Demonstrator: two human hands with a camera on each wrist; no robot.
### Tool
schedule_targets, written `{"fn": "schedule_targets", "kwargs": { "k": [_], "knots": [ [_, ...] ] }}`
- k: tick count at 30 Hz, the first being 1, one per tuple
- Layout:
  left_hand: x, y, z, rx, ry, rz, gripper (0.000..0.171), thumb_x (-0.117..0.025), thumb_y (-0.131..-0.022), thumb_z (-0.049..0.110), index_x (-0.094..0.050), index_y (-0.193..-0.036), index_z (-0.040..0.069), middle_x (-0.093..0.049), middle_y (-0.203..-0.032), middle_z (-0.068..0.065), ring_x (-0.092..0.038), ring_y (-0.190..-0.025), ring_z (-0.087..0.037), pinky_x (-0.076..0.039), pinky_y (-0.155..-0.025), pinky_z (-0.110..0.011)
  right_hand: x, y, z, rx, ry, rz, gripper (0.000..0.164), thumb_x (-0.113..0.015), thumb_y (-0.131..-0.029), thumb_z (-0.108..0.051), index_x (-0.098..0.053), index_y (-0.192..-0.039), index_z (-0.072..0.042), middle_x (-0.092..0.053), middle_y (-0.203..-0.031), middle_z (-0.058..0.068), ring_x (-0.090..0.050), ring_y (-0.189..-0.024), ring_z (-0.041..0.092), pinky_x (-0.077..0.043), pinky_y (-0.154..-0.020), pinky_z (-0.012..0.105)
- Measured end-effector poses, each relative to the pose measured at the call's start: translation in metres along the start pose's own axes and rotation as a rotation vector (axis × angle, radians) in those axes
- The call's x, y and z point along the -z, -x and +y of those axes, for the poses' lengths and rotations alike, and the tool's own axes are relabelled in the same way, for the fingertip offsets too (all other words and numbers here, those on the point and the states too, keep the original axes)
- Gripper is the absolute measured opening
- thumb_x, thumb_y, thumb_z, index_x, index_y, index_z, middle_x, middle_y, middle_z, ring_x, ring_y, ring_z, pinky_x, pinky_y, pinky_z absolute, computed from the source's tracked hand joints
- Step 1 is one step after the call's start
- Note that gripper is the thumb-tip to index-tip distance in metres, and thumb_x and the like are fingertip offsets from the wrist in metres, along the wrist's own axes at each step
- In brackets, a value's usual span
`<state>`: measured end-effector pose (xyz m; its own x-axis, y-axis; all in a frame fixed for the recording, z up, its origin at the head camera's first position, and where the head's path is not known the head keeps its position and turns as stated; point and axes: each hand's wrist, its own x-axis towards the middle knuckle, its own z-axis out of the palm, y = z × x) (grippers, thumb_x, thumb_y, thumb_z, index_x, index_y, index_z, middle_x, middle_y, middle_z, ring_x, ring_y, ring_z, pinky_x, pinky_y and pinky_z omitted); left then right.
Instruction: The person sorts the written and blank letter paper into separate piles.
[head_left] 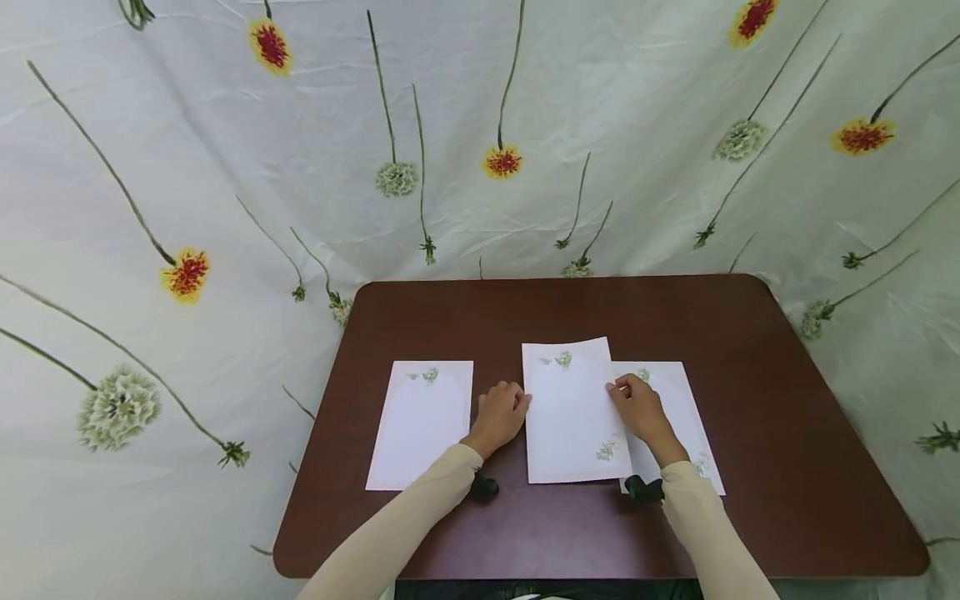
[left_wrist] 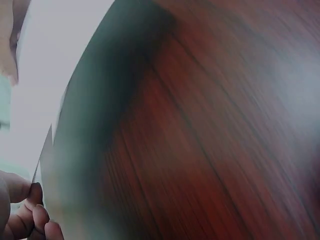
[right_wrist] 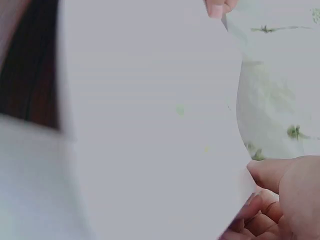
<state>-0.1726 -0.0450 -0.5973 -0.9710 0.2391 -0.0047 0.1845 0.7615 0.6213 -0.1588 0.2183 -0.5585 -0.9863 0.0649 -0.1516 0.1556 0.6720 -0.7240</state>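
Note:
A white sheet of paper (head_left: 573,417) with small green floral prints is held between both hands, above the table. My left hand (head_left: 500,414) pinches its left edge; in the left wrist view the thumb and fingertips (left_wrist: 37,212) close on that edge. My right hand (head_left: 640,408) pinches the opposite edge, the thumb on the near face in the right wrist view (right_wrist: 272,200). The sheet bows slightly there. A second printed sheet (head_left: 678,417) lies partly under it on the right. A third sheet (head_left: 422,425) lies flat to the left, beside my left forearm.
The brown table (head_left: 795,467) has rounded corners and stands against a white cloth (head_left: 315,150) printed with flowers. Dark wrist-worn devices (head_left: 483,487) sit under both wrists. Dark items show below the table's front edge.

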Motion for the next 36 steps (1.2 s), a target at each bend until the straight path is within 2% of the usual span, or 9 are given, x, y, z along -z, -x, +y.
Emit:
{"fn": "schedule_targets", "kwargs": {
  "k": [3, 7, 12, 18, 23, 26, 29, 36],
  "knots": [
    [-0.015, -0.005, 0.017, -0.024, 0.01, -0.047, 0.028, -0.054, -0.109, 0.029, -0.061, -0.088, 0.012, -0.055, -0.086, -0.001, -0.053, -0.086, -0.02, -0.035, -0.082, -0.042, 0.015, 0.003, 0.011, -0.02, 0.038, 0.037, 0.029, -0.056, -0.108, -0.019, -0.06, -0.115, 0.009, -0.067, -0.097, 0.024, -0.064, -0.086, 0.035, -0.051, -0.073, 0.043],
    [-0.035, -0.011, 0.041, -0.057, 0.015, -0.108, 0.025, -0.056, -0.108, 0.028, -0.065, -0.091, 0.012, -0.058, -0.088, 0.0, -0.057, -0.089, -0.019, -0.038, -0.085, -0.041, 0.032, 0.007, 0.03, -0.079, 0.072, 0.07, 0.031, -0.055, -0.108, -0.021, -0.06, -0.115, 0.008, -0.068, -0.102, 0.028, -0.065, -0.087, 0.036, -0.052, -0.071, 0.043],
    [-0.058, -0.016, 0.066, -0.051, -0.003, -0.167, 0.022, -0.059, -0.104, 0.024, -0.066, -0.087, 0.013, -0.061, -0.088, 0.001, -0.059, -0.089, -0.016, -0.039, -0.083, -0.039, 0.047, 0.012, 0.057, -0.158, 0.101, 0.07, 0.035, -0.052, -0.109, -0.024, -0.059, -0.119, 0.009, -0.066, -0.113, 0.034, -0.065, -0.096, 0.043, -0.054, -0.08, 0.051],
    [-0.071, -0.018, 0.089, -0.027, 0.028, -0.198, 0.025, -0.06, -0.104, 0.022, -0.069, -0.084, 0.011, -0.062, -0.087, 0.0, -0.059, -0.089, -0.017, -0.039, -0.084, -0.039, 0.056, 0.02, 0.082, -0.223, 0.111, 0.119, 0.038, -0.048, -0.11, -0.024, -0.056, -0.12, 0.011, -0.062, -0.119, 0.037, -0.061, -0.102, 0.048, -0.051, -0.088, 0.058],
    [-0.081, -0.018, 0.1, 0.034, 0.002, -0.2, 0.022, -0.059, -0.106, 0.024, -0.072, -0.095, 0.011, -0.066, -0.095, -0.001, -0.062, -0.098, -0.019, -0.038, -0.085, -0.037, 0.052, 0.024, 0.095, -0.271, 0.085, 0.164, 0.038, -0.048, -0.111, -0.025, -0.056, -0.121, 0.011, -0.063, -0.114, 0.035, -0.061, -0.097, 0.045, -0.052, -0.085, 0.056],
    [-0.087, -0.019, 0.104, 0.043, -0.021, -0.187, 0.021, -0.059, -0.107, 0.026, -0.072, -0.099, 0.011, -0.066, -0.098, -0.002, -0.062, -0.101, -0.022, -0.038, -0.085, -0.037, 0.05, 0.023, 0.098, -0.271, 0.087, 0.208, 0.038, -0.047, -0.112, -0.025, -0.056, -0.121, 0.011, -0.063, -0.112, 0.034, -0.061, -0.096, 0.045, -0.052, -0.085, 0.056],
    [-0.09, -0.022, 0.108, 0.039, -0.035, -0.182, 0.022, -0.06, -0.106, 0.028, -0.071, -0.098, 0.011, -0.065, -0.097, -0.002, -0.062, -0.1, -0.022, -0.038, -0.085, -0.037, 0.051, 0.021, 0.099, -0.275, 0.094, 0.239, 0.039, -0.047, -0.112, -0.026, -0.055, -0.122, 0.011, -0.062, -0.113, 0.034, -0.061, -0.097, 0.045, -0.051, -0.085, 0.057],
    [-0.093, -0.024, 0.11, 0.025, -0.064, -0.194, 0.024, -0.065, -0.104, 0.031, -0.069, -0.089, 0.014, -0.061, -0.089, 0.001, -0.059, -0.09, -0.019, -0.037, -0.082, -0.035, 0.052, 0.021, 0.102, -0.281, 0.088, 0.253, 0.037, -0.049, -0.112, -0.025, -0.056, -0.123, 0.01, -0.063, -0.113, 0.034, -0.061, -0.097, 0.046, -0.052, -0.085, 0.058]
  ]
}}
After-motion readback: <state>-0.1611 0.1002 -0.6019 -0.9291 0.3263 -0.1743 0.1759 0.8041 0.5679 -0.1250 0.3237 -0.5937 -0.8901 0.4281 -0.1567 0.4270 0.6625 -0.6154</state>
